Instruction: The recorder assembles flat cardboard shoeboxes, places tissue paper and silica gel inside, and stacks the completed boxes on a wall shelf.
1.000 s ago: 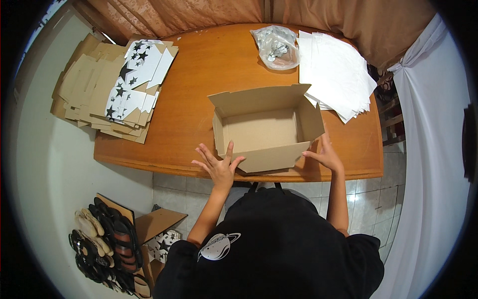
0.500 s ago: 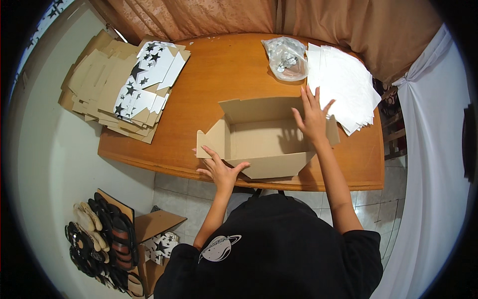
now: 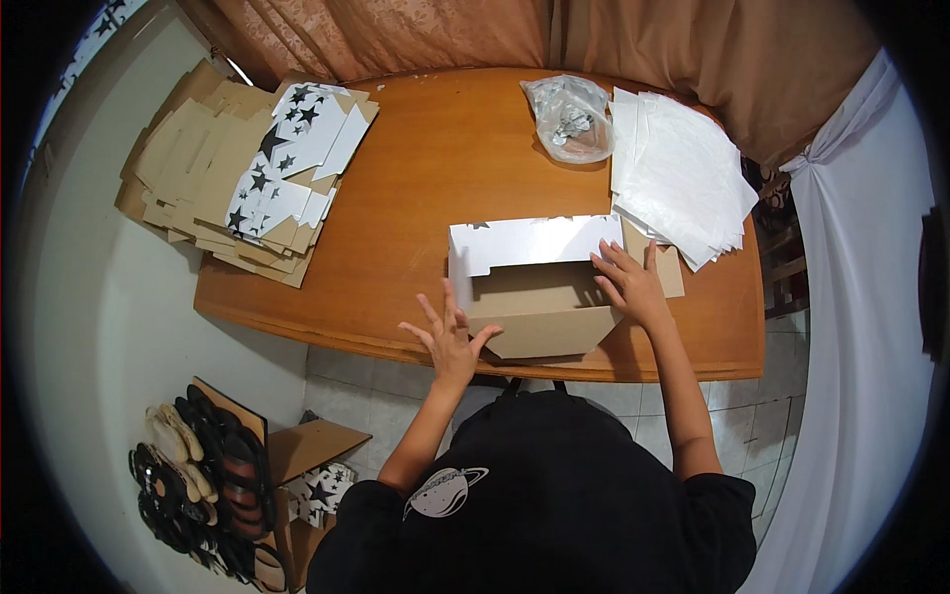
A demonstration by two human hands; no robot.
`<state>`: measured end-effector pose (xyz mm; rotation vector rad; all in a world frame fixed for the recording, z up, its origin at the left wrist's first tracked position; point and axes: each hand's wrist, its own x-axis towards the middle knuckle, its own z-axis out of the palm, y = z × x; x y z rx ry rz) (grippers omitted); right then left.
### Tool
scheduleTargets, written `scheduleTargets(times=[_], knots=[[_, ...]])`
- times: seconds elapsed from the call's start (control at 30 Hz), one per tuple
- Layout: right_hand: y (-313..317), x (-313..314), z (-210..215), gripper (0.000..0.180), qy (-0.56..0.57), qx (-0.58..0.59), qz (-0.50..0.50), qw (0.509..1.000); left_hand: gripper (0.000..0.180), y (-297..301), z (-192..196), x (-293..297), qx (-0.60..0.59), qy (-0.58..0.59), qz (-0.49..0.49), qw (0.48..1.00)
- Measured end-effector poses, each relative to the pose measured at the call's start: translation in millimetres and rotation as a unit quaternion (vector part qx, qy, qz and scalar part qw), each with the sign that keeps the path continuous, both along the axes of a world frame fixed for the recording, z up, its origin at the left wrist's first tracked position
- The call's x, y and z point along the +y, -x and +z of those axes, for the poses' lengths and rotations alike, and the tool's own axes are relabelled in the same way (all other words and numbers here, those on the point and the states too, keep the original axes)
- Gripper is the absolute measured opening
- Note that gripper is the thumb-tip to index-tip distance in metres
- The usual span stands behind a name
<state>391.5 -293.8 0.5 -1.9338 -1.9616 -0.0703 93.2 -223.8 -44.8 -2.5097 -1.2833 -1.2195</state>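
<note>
In front of me a brown cardboard box (image 3: 554, 333) stands partly folded at the table's near edge. Its far panel (image 3: 534, 243) is folded inward and shows a white face with bits of black star print. The left end also shows white. My left hand (image 3: 450, 346) is at the box's left end with fingers spread, gripping nothing. My right hand (image 3: 630, 287) lies over the right end, fingers stretched out near the end of the white panel. A brown flap (image 3: 669, 271) sticks out to the right beyond that hand.
A pile of flat cardboard blanks (image 3: 188, 148), some star-printed, lies at the table's (image 3: 426, 148) far left. White paper sheets (image 3: 683, 168) and a clear plastic bag (image 3: 569, 119) with silvery contents lie at the far right. Sandals (image 3: 198, 465) stand lower left, near the floor.
The box's far panel has folded inward, showing its white face, and the left flap has come up. My right hand has moved down toward me; my left hand has shifted slightly right.
</note>
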Motion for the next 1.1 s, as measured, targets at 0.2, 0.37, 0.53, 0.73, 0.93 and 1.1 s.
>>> scheduleTargets(times=[0.2, 0.37, 0.53, 0.73, 0.93, 1.1], knots=[[-0.1, -2.7, -3.5, 0.031, -0.007, -0.024, -0.007, 1.0, 0.071, 9.1, 4.0, 4.3, 0.158, 0.069, -0.052, 0.984], [3.5, -14.9, 4.3, 0.03, -0.103, -0.075, -0.073, 0.989, 0.062, 8.7, 12.7, 6.7, 0.221, 0.049, -0.042, 0.973], [25.1, -40.0, 3.3, 0.046, -0.244, -0.05, -0.284, 0.926, 0.049, 5.1, 31.4, 6.5, 0.226, 0.068, -0.068, 0.969], [50.5, -53.2, -13.8, 0.068, -0.308, 0.255, -0.248, 0.882, 0.049, -37.4, 46.8, 25.0, 0.191, 0.149, -0.227, 0.943], [65.2, -50.3, -10.0, 0.057, -0.117, 0.117, -0.132, 0.977, 0.092, -79.2, 51.7, 37.7, 0.225, 0.121, -0.29, 0.922], [65.2, -48.5, -18.5, 0.06, -0.071, 0.039, -0.142, 0.987, 0.109, -83.1, 39.2, 37.9, 0.244, 0.144, -0.258, 0.924]])
